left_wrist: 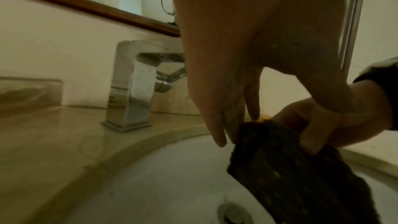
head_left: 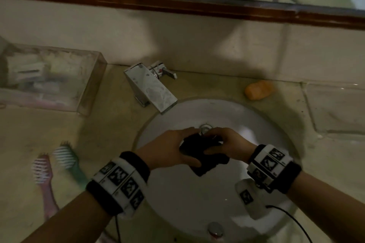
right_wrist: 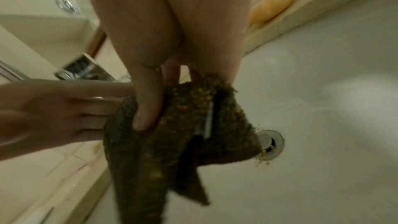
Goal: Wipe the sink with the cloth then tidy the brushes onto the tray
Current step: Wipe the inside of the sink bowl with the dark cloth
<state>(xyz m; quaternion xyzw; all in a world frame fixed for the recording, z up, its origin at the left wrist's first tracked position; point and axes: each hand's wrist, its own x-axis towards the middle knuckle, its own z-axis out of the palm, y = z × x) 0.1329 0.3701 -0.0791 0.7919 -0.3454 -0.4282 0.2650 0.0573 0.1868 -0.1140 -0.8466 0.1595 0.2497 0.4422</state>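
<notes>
A dark cloth (head_left: 203, 157) hangs over the white sink (head_left: 256, 124), just in front of the drain (head_left: 205, 127). My left hand (head_left: 189, 146) holds its left side, with straight fingers behind it and the thumb in front. My right hand (head_left: 217, 142) pinches its right side, thumb pressed on the fabric. In the right wrist view the cloth (right_wrist: 172, 142) is speckled with crumbs, and some crumbs lie by the drain (right_wrist: 271, 144). A pink toothbrush (head_left: 42, 171) and a green toothbrush (head_left: 67, 160) lie on the counter to the left. The clear tray (head_left: 87, 92) sits behind them.
A square chrome faucet (head_left: 152, 89) stands at the sink's back left rim. An orange soap bar (head_left: 258, 89) lies on the counter at the back right. A framed mirror runs along the wall above. A chrome knob (head_left: 216, 229) sits at the sink's near edge.
</notes>
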